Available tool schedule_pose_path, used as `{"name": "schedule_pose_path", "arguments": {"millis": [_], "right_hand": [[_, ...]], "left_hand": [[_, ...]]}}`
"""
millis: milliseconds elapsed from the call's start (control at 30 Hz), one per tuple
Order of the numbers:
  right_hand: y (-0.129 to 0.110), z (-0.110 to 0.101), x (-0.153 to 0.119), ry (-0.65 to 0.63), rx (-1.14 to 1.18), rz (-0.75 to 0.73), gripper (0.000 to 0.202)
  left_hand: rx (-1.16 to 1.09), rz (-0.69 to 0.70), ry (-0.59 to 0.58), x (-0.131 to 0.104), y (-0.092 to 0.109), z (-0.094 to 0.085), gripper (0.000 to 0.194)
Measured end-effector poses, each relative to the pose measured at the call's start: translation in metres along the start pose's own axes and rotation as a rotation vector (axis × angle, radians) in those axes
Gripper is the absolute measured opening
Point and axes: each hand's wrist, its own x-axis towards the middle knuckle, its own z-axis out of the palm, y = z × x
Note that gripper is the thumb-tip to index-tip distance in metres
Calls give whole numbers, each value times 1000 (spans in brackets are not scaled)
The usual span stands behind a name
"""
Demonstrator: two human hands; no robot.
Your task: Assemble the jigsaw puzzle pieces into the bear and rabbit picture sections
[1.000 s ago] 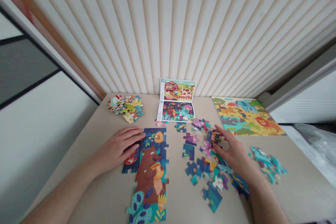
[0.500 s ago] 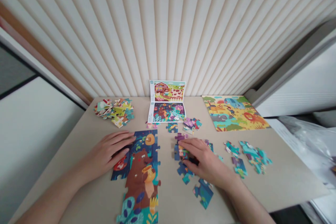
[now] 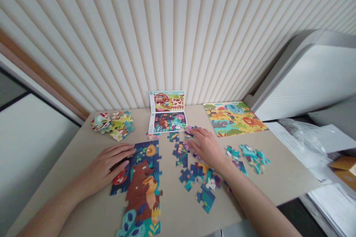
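My left hand (image 3: 115,164) lies with fingers stretched out on the upper left edge of a partly joined jigsaw puzzle (image 3: 143,196). A brown bear with a honey pot shows on it. Over the loose pieces, my right hand (image 3: 207,148) reaches forward with thumb and fingers apart. Its fingertips touch a dark purple puzzle piece (image 3: 188,132) near the picture leaflet (image 3: 170,123); part of that piece is hidden. Below the hand lies a cluster of loose dark blue pieces (image 3: 206,198), and nearer the bear puzzle is a small group of pieces (image 3: 180,153).
A heap of farm-coloured pieces (image 3: 113,124) sits at the back left of the table (image 3: 97,214). At the back right lies a finished safari puzzle (image 3: 235,118), with teal pieces (image 3: 254,157) in front of it. A pleated white panel (image 3: 167,37) rises behind the table.
My right hand has moved forward, away from the blue pieces it covered, to the purple piece near the leaflet. My left hand stays on the bear puzzle. The view has shifted to the right.
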Motion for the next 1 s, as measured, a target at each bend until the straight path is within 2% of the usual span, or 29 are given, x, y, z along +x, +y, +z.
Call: {"name": "schedule_pose_path", "arguments": {"millis": [167, 300, 433, 567, 767, 867, 933, 1000], "right_hand": [[20, 5, 21, 15, -80, 72, 38], [13, 13, 23, 18, -95, 90, 34], [5, 10, 15, 25, -102, 88, 34], [-11, 5, -1, -5, -63, 34, 36], [-36, -2, -20, -94, -4, -58, 43], [-29, -18, -39, -69, 11, -74, 41], [-12, -30, -61, -6, -3, -10, 34], [12, -36, -87, 110, -32, 90, 30]], "left_hand": [[-17, -5, -11, 3, 5, -2, 44], [-33, -15, 5, 4, 8, -4, 43], [-29, -6, 11, 4, 9, -6, 44], [-13, 7, -1, 1, 2, -1, 46], [-9, 30, 43, -7, -22, 16, 50], [-2, 48, 40, -9, -28, 20, 54], [10, 51, 47, -9, -27, 20, 54], [16, 53, 54, -8, -23, 17, 52]]}}
